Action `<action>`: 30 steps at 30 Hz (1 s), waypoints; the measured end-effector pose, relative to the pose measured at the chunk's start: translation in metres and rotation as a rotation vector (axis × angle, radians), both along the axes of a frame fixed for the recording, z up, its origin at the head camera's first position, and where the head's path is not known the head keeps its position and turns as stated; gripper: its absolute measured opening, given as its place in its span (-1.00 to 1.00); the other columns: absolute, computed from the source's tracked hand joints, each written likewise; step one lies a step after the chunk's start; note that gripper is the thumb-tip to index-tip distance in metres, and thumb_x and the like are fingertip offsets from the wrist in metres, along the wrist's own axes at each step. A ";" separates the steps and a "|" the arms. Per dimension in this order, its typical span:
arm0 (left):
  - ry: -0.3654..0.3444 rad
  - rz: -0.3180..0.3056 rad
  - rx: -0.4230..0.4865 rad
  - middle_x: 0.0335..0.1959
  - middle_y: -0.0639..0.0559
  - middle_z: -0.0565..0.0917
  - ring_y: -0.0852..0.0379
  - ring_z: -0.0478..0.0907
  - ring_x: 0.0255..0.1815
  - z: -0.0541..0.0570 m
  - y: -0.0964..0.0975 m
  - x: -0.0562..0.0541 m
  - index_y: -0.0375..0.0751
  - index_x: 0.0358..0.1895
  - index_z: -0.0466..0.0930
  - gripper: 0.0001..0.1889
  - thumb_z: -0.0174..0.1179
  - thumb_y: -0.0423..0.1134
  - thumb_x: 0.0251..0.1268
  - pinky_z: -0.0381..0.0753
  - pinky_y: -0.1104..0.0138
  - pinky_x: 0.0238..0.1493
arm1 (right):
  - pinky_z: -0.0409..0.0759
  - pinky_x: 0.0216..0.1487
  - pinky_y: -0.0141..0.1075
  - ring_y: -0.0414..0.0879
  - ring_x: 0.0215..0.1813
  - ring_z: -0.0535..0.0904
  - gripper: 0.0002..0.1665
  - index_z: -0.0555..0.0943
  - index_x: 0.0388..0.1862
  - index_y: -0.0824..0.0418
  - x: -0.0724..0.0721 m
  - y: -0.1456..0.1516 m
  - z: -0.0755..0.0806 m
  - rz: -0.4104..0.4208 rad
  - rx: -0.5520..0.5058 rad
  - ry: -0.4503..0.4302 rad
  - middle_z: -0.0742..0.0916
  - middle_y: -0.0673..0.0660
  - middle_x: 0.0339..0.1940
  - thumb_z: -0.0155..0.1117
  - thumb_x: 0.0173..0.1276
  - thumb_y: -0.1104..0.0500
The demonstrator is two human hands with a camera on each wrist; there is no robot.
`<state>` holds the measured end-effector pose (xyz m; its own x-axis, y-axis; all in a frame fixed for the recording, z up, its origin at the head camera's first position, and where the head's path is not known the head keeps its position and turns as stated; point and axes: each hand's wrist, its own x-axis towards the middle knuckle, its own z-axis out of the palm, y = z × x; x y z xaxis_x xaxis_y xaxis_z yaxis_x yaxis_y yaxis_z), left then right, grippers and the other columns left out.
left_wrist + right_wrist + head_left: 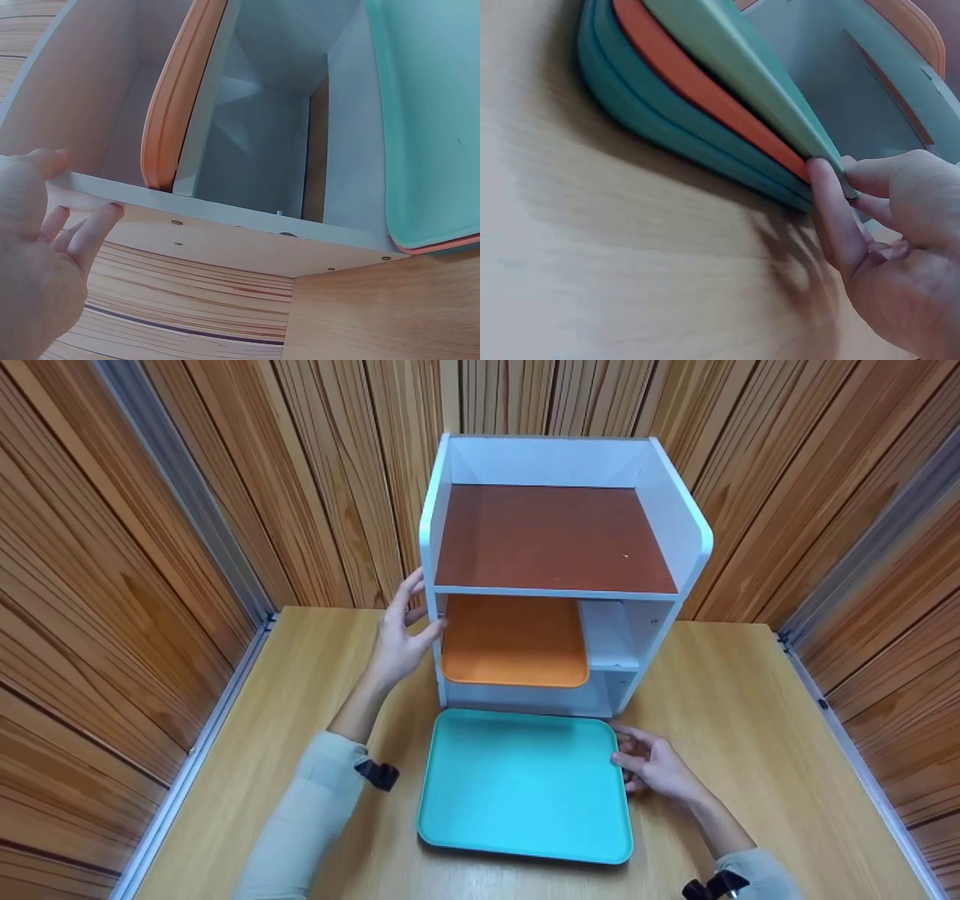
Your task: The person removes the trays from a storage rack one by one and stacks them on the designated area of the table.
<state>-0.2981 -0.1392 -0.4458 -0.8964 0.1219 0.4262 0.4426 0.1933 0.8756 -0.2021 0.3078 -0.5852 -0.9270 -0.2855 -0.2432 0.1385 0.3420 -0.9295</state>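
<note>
A white shelf unit (681, 510) with a brown top panel stands at the back of the table. My left hand (399, 639) holds its left side panel, thumb at the front edge and fingers along the outer face. Inside, an orange tray (516, 641) lies on the middle board, its front part jutting out. In front of the unit lies a turquoise tray (525, 787). My right hand (656, 765) pinches that tray's right edge near the far corner. Below it, the right wrist view shows another orange tray (697, 86) and teal tray rims (649, 112), stacked.
Wood-grain walls (330, 472) enclose the table (750, 720) on the left, back and right. Metal rails (187, 772) run along the table's sides. The unit's lower compartment (255, 142) is visible in the left wrist view, just behind the stacked trays.
</note>
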 end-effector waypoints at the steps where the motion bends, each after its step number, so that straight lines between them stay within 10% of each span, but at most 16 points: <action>1: -0.002 -0.001 0.001 0.64 -0.33 0.46 -0.49 0.59 0.60 0.000 0.000 0.000 -0.13 0.80 0.19 -0.17 0.34 -0.47 0.58 0.78 -0.25 0.43 | 0.84 -0.34 -0.37 -0.18 -0.27 0.68 -0.16 0.21 0.79 0.45 0.000 0.000 -0.001 -0.003 -0.002 -0.004 0.59 0.16 0.03 0.30 0.72 0.23; 18: -0.002 -0.003 0.008 0.65 -0.32 0.44 -0.56 0.56 0.59 0.000 0.001 0.001 -0.10 0.79 0.21 -0.17 0.34 -0.48 0.57 0.78 -0.27 0.41 | 0.86 -0.32 -0.31 -0.16 -0.26 0.71 -0.18 0.25 0.76 0.46 0.001 -0.007 0.002 -0.044 0.045 0.035 0.65 0.17 -0.06 0.32 0.72 0.21; 30: -0.012 0.002 0.001 0.65 -0.30 0.46 -0.46 0.60 0.59 -0.001 0.000 0.001 -0.06 0.81 0.19 -0.15 0.36 -0.45 0.58 0.80 -0.21 0.40 | 0.76 -0.05 -0.52 -0.31 -0.03 0.77 -0.35 0.46 0.66 0.30 0.018 -0.039 0.039 -0.430 0.075 0.251 0.70 0.42 0.35 0.35 0.69 0.22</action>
<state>-0.2969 -0.1391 -0.4466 -0.9015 0.1195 0.4159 0.4320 0.1935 0.8809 -0.1839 0.2686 -0.5462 -0.9894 0.1449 -0.0029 0.0570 0.3706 -0.9270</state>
